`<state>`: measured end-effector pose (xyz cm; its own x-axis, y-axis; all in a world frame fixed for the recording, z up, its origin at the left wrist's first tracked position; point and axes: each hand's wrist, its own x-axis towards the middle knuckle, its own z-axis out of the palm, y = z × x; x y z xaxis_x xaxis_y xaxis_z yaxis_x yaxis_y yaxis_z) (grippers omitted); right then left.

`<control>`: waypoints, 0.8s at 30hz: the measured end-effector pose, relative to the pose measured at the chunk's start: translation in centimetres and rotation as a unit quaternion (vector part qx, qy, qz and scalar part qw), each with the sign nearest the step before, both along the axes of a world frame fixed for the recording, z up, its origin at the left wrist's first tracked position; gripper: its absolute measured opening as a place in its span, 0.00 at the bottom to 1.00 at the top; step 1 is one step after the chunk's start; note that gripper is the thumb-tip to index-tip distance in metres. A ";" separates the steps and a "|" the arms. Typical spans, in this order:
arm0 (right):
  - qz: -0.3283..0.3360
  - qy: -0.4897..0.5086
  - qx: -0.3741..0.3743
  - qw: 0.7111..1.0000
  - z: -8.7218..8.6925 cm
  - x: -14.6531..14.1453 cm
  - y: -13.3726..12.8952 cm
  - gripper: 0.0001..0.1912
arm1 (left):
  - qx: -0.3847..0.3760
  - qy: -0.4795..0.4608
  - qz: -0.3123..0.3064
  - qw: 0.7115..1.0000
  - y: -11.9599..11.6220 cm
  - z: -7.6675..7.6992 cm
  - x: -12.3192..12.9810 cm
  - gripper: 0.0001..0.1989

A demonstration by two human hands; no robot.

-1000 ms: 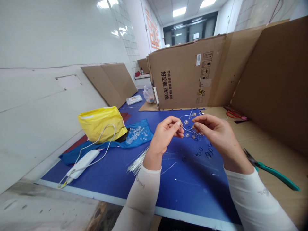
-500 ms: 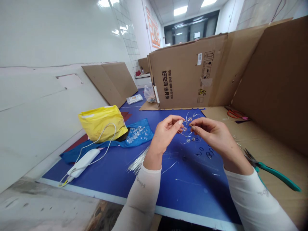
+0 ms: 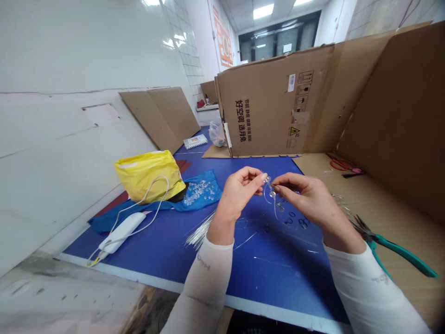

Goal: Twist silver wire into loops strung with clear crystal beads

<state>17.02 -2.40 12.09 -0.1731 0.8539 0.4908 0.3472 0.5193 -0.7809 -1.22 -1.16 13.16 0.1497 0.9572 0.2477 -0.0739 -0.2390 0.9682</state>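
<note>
Between my hands hangs a small piece of thin wire with clear beads (image 3: 272,194). My left hand (image 3: 243,192) pinches its upper left part between thumb and index finger. From the right, my right hand (image 3: 304,195) holds it with thumb and fingertips pressed together. The finest wire ends are too thin to follow. Below my hands, several dark rings (image 3: 288,220) lie on the blue table (image 3: 257,287). A bundle of thin silvery wires (image 3: 200,232) lies beside my left wrist.
Clear beads (image 3: 200,191) rest on blue cloth, beside a yellow bag (image 3: 149,176) and a white corded device (image 3: 121,234). Green-handled pliers (image 3: 399,250) and orange scissors (image 3: 342,164) lie right on cardboard. A large cardboard box (image 3: 267,111) stands behind.
The beaded wire piece has turned and drawn together; it now hangs narrower between my fingers. My right hand has shifted slightly left, toward my left hand.
</note>
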 end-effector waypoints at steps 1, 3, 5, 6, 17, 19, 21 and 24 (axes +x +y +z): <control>0.000 -0.005 0.003 1.000 0.0 0.0 0.0 0.06 | 0.002 0.006 -0.002 1.000 0.0 0.0 0.0 0.14; -0.003 -0.012 0.009 1.000 -0.1 -0.1 0.0 0.06 | 0.002 0.001 -0.003 1.000 0.0 0.0 -0.1 0.13; -0.005 -0.013 0.010 1.000 -0.1 -0.1 0.1 0.06 | -0.004 -0.019 -0.004 1.000 -0.1 0.1 -0.1 0.11; -0.004 -0.012 0.009 1.000 -0.1 -0.1 0.1 0.06 | -0.006 -0.030 -0.006 1.000 -0.2 0.1 -0.1 0.11; -0.017 -0.019 0.013 1.000 -0.2 0.1 0.1 0.06 | 0.016 -0.047 -0.010 0.999 -0.4 0.2 0.0 0.08; -0.023 -0.033 0.033 0.999 -0.1 0.1 0.0 0.06 | 0.018 -0.040 -0.004 0.999 -0.3 0.2 0.0 0.08; -0.025 -0.038 0.053 0.998 0.1 -0.1 -0.2 0.06 | 0.025 -0.033 0.002 0.999 -0.3 0.1 0.1 0.08; -0.017 -0.026 0.060 0.998 0.2 -0.5 -0.2 0.05 | 0.042 -0.023 0.002 0.999 -0.2 -0.1 0.1 0.08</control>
